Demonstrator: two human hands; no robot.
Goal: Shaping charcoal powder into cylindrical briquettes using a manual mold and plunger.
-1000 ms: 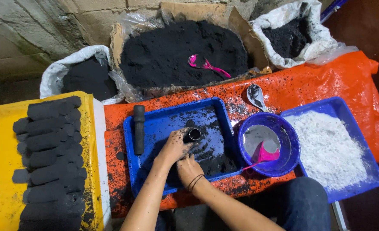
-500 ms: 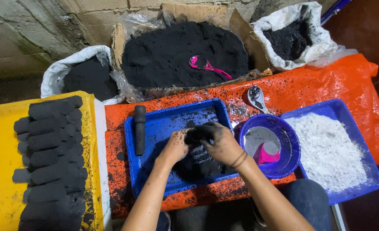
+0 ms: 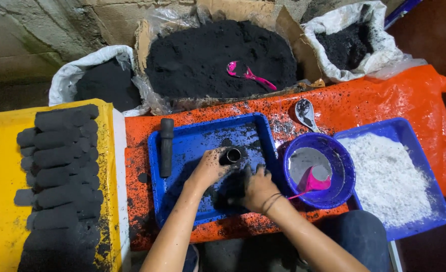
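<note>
I see the cardboard box (image 3: pixel 218 60) behind the blue tray (image 3: pixel 192 146) heaped with black powder; right of the tray, a shallow blue bin (image 3: pixel 399 136) holds white powder; between them the purple bowl (image 3: pixel 344 166) carries a pink scoop (image 3: pixel 313 181); inside the tray my left hand (image 3: pixel 208 168) grips the metal tube (image 3: pixel 231 156); my right hand (image 3: pixel 255 189) presses, half closed, on black powder (image 3: pixel 230 194).

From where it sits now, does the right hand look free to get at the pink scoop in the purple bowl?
Probably yes. The right hand rests in the blue tray, right beside the purple bowl. The pink scoop lies in the open bowl with its handle pointing toward that hand, and nothing lies between them.
</note>
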